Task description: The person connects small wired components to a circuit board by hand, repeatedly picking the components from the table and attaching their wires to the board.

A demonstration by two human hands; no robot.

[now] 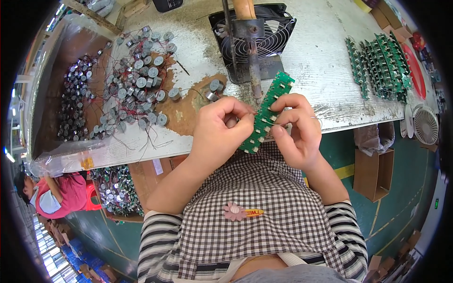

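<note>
A long green circuit board (281, 84) with rows of small pale components is tilted at the table's front edge, under the tip of a mounted soldering iron (255, 70). My right hand (299, 129) grips the board with curled fingers, and a thin silvery wire (317, 119) loops by them. My left hand (222, 123) is closed in a pinch against the board's left edge; what lies between its fingertips is too small to make out. Just behind that hand sit small round metal motors (216, 85) with thin wires.
Many wired motors (141, 82) are heaped at left, beside a plastic-lined carton (47, 94) of more. A black fan (278, 28) stands behind the iron. Stacked green boards (384, 68) lie at right near a small white fan (425, 125). Another person (61, 195) sits at far left.
</note>
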